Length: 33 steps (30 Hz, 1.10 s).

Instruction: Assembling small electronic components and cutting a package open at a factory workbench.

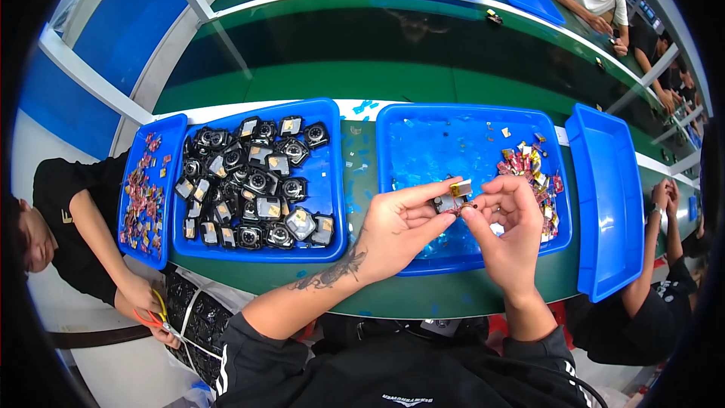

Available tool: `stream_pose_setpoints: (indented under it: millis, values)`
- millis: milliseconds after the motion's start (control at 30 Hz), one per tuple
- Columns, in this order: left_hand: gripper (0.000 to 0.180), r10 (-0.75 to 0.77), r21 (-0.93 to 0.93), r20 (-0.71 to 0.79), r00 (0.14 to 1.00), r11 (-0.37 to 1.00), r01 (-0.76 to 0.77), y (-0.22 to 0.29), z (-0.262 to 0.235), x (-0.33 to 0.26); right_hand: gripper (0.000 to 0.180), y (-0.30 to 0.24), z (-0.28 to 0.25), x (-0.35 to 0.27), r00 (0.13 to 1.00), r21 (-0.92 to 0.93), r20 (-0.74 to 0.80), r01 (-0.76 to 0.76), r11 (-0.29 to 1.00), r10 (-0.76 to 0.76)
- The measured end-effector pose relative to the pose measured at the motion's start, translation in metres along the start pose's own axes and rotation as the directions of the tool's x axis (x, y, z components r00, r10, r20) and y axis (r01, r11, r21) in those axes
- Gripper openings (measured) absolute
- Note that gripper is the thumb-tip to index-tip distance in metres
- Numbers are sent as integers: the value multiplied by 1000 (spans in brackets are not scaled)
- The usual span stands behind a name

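Note:
My left hand (404, 230) pinches a small grey-and-black electronic module (445, 202) between thumb and fingers. From its top sticks a flap with a yellow and silvery face (461, 188). My right hand (510, 227) is closed at the module's right side, thumb and fingertips touching a small brownish bit there; the fingers partly hide it. Both hands are above a blue tray (394, 111) with scraps of blue film in it. Along that tray's right side lies a heap of small red, yellow and white circuit parts (521, 161).
A blue tray (337, 181) of black watch cases (260, 181) stands left. Beyond it, a narrower tray (181, 125) holds red circuit parts (143, 200). Another blue tray (604, 204) sits right. At far left, a co-worker's hand (141, 296) grips red-and-yellow pliers (161, 319). A green conveyor belt (302, 83) runs behind.

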<state>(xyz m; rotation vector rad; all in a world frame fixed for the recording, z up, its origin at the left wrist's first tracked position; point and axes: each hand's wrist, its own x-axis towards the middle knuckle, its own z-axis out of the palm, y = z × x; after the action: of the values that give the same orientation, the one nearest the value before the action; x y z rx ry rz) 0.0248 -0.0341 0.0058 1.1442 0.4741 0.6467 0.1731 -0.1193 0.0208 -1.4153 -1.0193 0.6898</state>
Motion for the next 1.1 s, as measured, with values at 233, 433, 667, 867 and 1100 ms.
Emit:
stream_pose_setpoints:
  millis: [233, 433, 667, 867, 1100]
  values:
    - [57, 69, -4, -40, 997, 998, -69, 2, 5, -2, 40, 2, 10, 2, 996, -192, -8, 83, 978, -86]
    - [48, 40, -37, -40, 998, 998, -41, 2, 2, -2, 44, 1, 8, 6, 997, -24, 67, -34, 999, 36]
    - [45, 57, -39, 5, 998, 998, -56, 0, -3, -3, 43, -4, 13, 6, 998, -138, 59, 9, 990, -1]
    - [44, 165, 263, -58, 985, 954, -144, 6, -5, -2, 41, -5, 10, 16, 988, -264, 142, 97, 960, -60]
    - [50, 521, 958, -140, 842, -145, 249, 16, -102, 34, 48, 29, -17, 212, 961, -372, 154, -160, 914, 231]
